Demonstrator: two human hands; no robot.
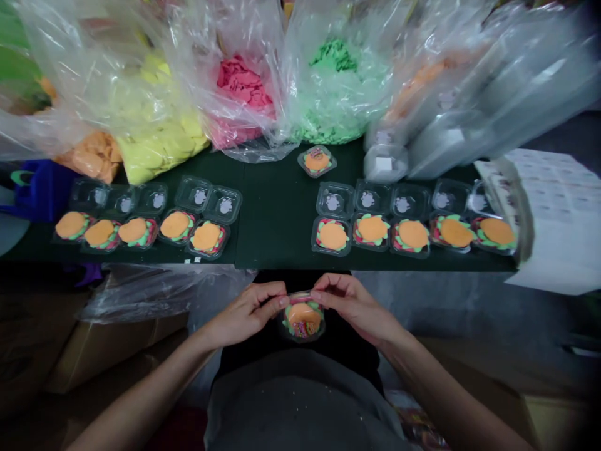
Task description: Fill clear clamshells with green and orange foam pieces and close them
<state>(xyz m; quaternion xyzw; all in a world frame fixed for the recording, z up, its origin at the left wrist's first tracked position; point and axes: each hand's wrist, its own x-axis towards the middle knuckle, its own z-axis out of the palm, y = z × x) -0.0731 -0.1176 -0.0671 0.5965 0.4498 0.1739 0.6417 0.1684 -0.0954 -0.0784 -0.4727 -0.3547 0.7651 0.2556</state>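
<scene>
Between my two hands, above my lap and just off the table edge, is a clear plastic clamshell box (303, 321) with a toy burger inside: an orange bun, green and red layers, and a colourful label on the lid. My left hand (257, 311) pinches the box's far left corner between thumb and fingers. At the far right corner, my right hand (353, 307) pinches it the same way. The lid looks closed over the burger. On the table ahead lies another closed burger box (317, 161) with a label.
Rows of opened boxes with burgers stand along the table's front edge, left (206, 238) and right (333, 236). Behind are bags of yellow (162, 147), pink (244, 88) and green pieces (333, 119). Stacked clear boxes (446, 144) and label sheets (558, 219) are at right, a blue container (44, 188) at left.
</scene>
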